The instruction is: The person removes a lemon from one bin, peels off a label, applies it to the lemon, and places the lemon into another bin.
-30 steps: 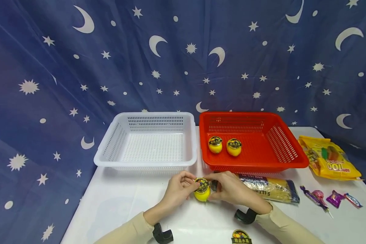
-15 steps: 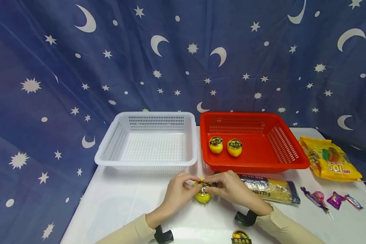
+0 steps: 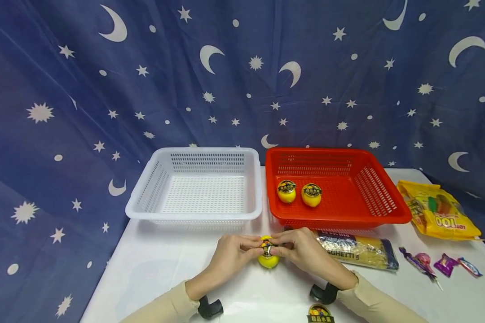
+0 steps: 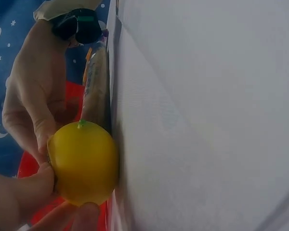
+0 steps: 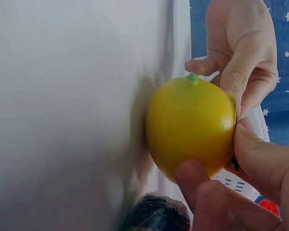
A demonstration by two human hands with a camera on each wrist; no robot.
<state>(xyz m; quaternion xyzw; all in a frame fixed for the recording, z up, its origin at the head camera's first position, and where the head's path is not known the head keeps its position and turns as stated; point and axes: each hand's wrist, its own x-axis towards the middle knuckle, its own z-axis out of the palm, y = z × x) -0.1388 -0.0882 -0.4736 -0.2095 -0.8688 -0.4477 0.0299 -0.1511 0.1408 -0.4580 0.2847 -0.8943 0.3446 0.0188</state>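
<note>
A yellow lemon (image 3: 268, 260) with a black round sticker on top rests on the white table (image 3: 153, 264) in front of the baskets. My left hand (image 3: 232, 255) and right hand (image 3: 301, 251) grip it from either side, fingertips pinching at the sticker. The left wrist view shows the lemon (image 4: 84, 163) against the table, held by my left fingers with the right hand (image 4: 36, 96) behind. In the right wrist view the lemon (image 5: 192, 127) is between my right fingers and the left hand (image 5: 241, 53). Two more stickered lemons (image 3: 286, 191) (image 3: 311, 194) lie in the red basket (image 3: 388, 215).
An empty white basket (image 3: 145, 211) stands left of the red one. A spaghetti packet (image 3: 357, 253) lies right of my hands. A yellow snack bag (image 3: 438, 215) and wrapped candies (image 3: 432, 264) sit at the right. A loose sticker (image 3: 320, 313) lies near the front edge.
Both hands have closed in over the top of the lemon, so the sticker is mostly covered by fingertips. The lemon stays at the same spot on the table.
</note>
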